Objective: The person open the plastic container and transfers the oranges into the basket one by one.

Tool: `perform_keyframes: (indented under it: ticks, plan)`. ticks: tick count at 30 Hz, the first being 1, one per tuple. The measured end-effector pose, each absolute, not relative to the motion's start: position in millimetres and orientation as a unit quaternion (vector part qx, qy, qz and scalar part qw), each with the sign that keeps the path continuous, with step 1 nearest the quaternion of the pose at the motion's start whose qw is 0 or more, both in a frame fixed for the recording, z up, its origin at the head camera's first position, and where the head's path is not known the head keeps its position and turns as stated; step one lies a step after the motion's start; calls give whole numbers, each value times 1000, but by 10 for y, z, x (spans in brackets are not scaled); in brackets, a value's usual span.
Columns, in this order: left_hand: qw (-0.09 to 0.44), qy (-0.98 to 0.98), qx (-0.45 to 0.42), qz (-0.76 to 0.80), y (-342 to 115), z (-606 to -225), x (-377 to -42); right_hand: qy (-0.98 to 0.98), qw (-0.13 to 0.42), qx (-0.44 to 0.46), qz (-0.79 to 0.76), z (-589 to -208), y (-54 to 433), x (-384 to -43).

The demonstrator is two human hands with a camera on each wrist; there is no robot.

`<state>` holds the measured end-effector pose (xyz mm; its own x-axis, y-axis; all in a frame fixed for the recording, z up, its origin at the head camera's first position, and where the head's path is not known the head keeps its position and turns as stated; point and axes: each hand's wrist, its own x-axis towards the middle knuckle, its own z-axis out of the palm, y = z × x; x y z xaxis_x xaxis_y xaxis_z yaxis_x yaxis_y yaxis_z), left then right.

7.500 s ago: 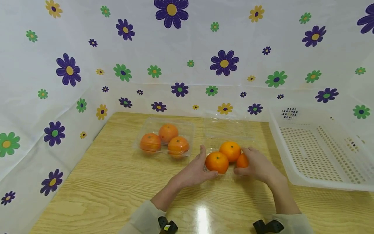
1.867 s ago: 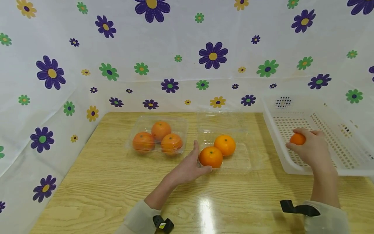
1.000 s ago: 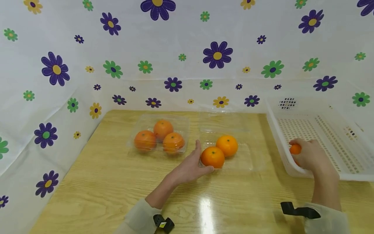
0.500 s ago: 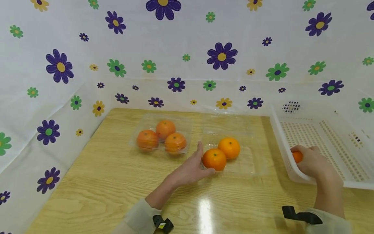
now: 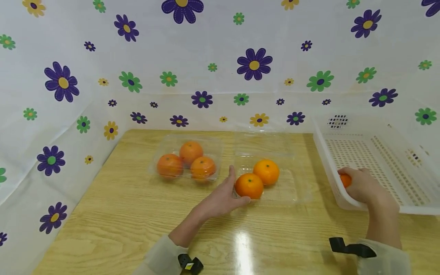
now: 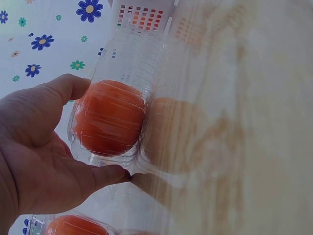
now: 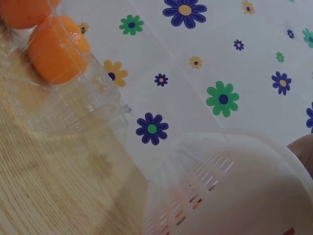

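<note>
Left hand (image 5: 220, 198) spread wide, thumb and fingers gripping the end of the open clear box (image 5: 283, 187), two oranges (image 5: 249, 186) inside, right hand (image 5: 366, 187) curled around a single orange (image 5: 346, 180) within the white basket (image 5: 324, 164).

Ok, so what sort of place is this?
Probably an indoor work corner, though the room beyond is hidden: a wooden table, a flowered cloth rising behind it and along its left, and oranges in clear boxes.
</note>
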<state>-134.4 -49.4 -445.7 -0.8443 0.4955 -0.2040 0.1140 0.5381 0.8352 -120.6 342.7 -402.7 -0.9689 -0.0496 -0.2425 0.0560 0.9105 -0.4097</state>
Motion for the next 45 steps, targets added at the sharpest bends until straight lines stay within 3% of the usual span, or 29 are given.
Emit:
perform_keyframes:
  ticks: [14, 23, 34, 45]
  plan:
    - [211, 853, 179, 443, -497, -4436, -1336, 974, 97, -23, -204, -4002, 3434, -1220]
    - [208, 856, 178, 438, -493, -4429, -1326, 968, 111, -24, -223, -3917, 3432, -1192]
    - [211, 856, 176, 438, -495, -4442, -1340, 966, 107, 41, -233, -3872, 3379, -1238]
    - [211, 856, 179, 436, -490, -4457, -1354, 964, 89, 47, -248, -3893, 3301, -1244]
